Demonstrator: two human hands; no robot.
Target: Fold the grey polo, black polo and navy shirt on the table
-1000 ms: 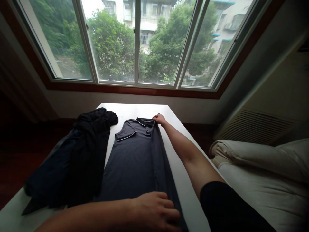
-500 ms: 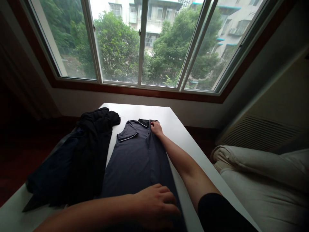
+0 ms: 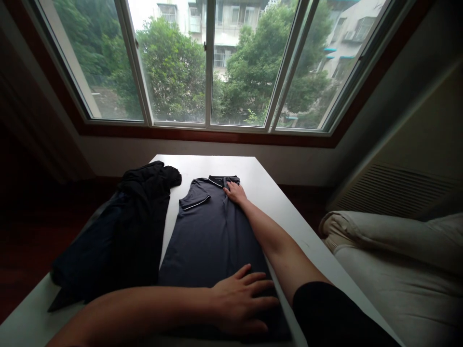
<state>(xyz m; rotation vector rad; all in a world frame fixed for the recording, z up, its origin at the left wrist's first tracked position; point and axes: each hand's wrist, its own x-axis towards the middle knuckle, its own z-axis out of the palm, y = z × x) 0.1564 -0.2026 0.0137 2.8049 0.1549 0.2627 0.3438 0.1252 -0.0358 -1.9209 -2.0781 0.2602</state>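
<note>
A dark grey-blue polo shirt (image 3: 198, 236) lies on the white table with its black collar toward the window. One short sleeve with white piping lies folded over it on the left. My left hand (image 3: 246, 301) rests flat near the hem, fingers spread on the cloth, the forearm crossing from the lower left. Up by the collar, my right hand (image 3: 236, 192) lies on the shirt's right side with its fingers stretched out over the fabric. The shirt's lower edge is partly hidden behind my left arm.
A heap of black and navy clothes (image 3: 133, 231) lies along the left of the white table (image 3: 267, 180). Beyond the far edge are a wall and a large window (image 3: 208, 72). A pale padded sofa (image 3: 390, 260) stands at the right.
My left hand has shifted slightly right and its fingers have spread out flat. The right hand's fingers have opened near the collar, and the shirt lies slightly farther right.
</note>
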